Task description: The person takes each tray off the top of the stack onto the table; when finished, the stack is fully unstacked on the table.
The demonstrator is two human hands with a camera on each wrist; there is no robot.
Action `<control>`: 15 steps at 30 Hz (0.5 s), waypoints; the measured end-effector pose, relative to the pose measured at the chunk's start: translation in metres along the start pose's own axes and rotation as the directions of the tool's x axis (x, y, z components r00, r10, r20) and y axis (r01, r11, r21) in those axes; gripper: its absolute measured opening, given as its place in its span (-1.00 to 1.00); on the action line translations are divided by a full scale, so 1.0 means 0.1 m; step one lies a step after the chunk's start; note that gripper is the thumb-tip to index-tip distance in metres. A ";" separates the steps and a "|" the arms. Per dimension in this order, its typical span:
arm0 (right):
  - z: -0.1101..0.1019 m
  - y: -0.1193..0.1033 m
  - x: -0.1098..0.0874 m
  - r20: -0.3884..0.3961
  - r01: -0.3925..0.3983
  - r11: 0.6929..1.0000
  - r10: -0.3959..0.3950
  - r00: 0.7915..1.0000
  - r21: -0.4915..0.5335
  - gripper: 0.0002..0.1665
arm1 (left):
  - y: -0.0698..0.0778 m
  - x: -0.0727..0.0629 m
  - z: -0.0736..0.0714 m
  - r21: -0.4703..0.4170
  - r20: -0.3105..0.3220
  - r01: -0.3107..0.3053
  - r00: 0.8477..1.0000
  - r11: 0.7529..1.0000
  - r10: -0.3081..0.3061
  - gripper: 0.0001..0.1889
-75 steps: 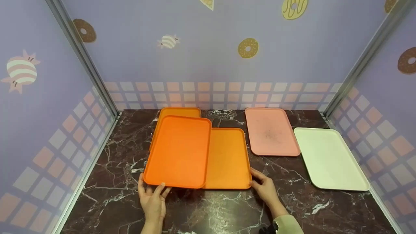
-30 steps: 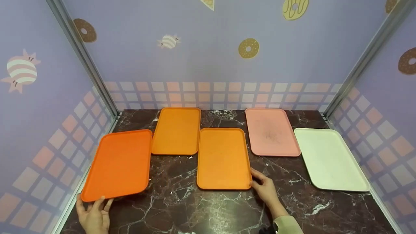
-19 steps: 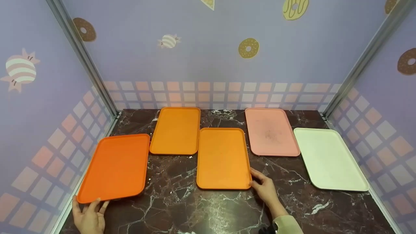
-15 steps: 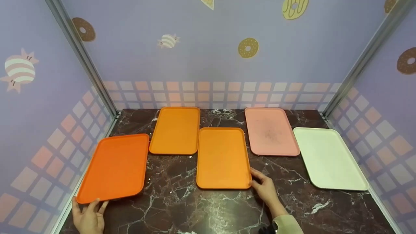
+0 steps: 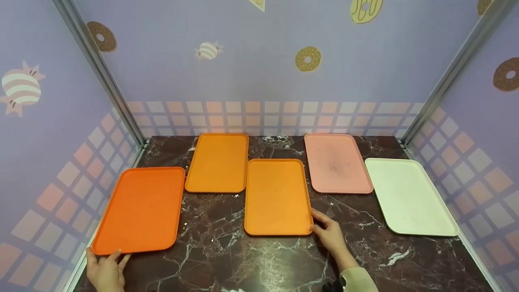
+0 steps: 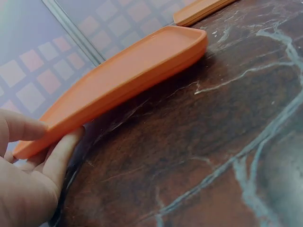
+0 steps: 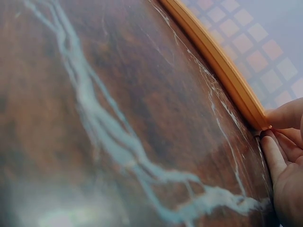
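Observation:
In the head view, my left hand point(image 5: 106, 272) holds a red-orange tray point(image 5: 140, 209) by its near-left corner, on the left side. The left wrist view has the thumb point(image 6: 28, 126) over the rim and fingers under the tray, whose near end is off the tabletop. My right hand point(image 5: 330, 235) grips the near-right corner of the middle orange tray point(image 5: 277, 196), which lies flat. In the right wrist view, its fingers point(image 7: 274, 153) meet the corner of that tray point(image 7: 222, 64); part of the hand is cut off.
Another orange tray point(image 5: 217, 163) lies at the back, between the red-orange and middle trays. A pink tray point(image 5: 338, 162) and a pale green tray point(image 5: 411, 196) are on the right. Patterned walls point(image 5: 259, 73) enclose the dark marbled tabletop point(image 5: 211, 259) on three sides.
My left hand has carried the red-orange tray leftward from above the two orange trays and lowered it at the left. My right hand has stayed in place.

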State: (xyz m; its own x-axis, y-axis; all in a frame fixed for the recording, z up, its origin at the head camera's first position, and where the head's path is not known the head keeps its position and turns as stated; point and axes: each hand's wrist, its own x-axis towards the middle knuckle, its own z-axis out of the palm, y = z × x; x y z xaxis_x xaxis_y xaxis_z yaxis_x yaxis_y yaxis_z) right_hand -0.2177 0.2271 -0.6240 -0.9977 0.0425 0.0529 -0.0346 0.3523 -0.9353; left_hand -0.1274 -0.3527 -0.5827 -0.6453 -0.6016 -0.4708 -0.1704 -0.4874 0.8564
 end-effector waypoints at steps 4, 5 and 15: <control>0.01 -0.02 0.00 -0.002 0.008 1.000 -0.008 1.000 0.000 -0.40 | 0.02 0.03 -0.02 0.082 -0.015 0.015 1.000 0.996 -0.014 -0.01; 0.01 -0.02 0.00 -0.002 0.010 1.000 -0.010 1.000 0.003 -0.39 | 0.03 0.04 -0.02 0.103 -0.021 0.017 1.000 0.994 -0.015 0.00; 0.00 0.00 -0.02 -0.019 0.033 0.999 -0.033 0.999 -0.007 -0.41 | 0.06 0.09 -0.02 0.215 -0.043 0.013 0.999 0.976 -0.004 0.01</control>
State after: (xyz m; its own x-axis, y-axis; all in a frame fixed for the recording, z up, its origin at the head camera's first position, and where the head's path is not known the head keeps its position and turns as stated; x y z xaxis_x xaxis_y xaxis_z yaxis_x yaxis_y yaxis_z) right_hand -0.2154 0.2267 -0.6240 -0.9947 0.0481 0.0904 -0.0672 0.3598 -0.9306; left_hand -0.1325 -0.3623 -0.5819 -0.6120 -0.6265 -0.4827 -0.3352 -0.3474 0.8758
